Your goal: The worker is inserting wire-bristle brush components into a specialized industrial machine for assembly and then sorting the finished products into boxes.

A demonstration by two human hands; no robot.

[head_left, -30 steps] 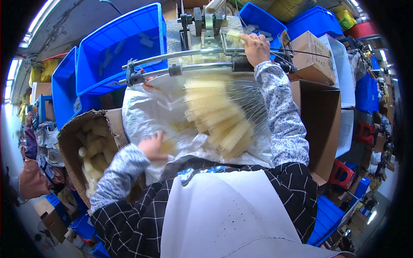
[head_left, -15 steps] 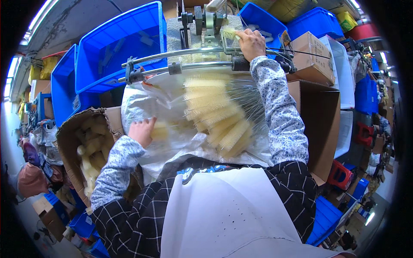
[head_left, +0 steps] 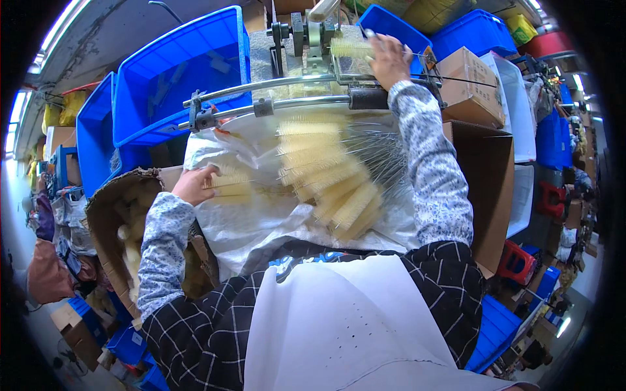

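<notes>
Seen from the head camera looking down, a person in a checked shirt and white apron works at a small brush-making machine [head_left: 306, 32]. The right hand [head_left: 390, 60] is stretched far forward, fingers closed around a cream bristle brush [head_left: 349, 47] held at the machine's clamp. The left hand [head_left: 193, 186] sits nearer the body, pinching the end of another cream brush [head_left: 231, 184] that lies on a white plastic sheet [head_left: 248, 221]. Between the two hands a fanned heap of cream brushes [head_left: 332, 179] on wire stems rests on that sheet, which suggests many pieces are handled already, though I cannot tell which are finished. Just outside the left hand an open cardboard box [head_left: 107, 215] holds more pale brushes, so work seems to remain. The surface is hidden beneath the sheet; two metal bars [head_left: 274, 94] cross beyond the heap. Blue plastic crates [head_left: 176, 72] stand beyond the left hand, and cardboard boxes [head_left: 466, 75] crowd beside the right.
</notes>
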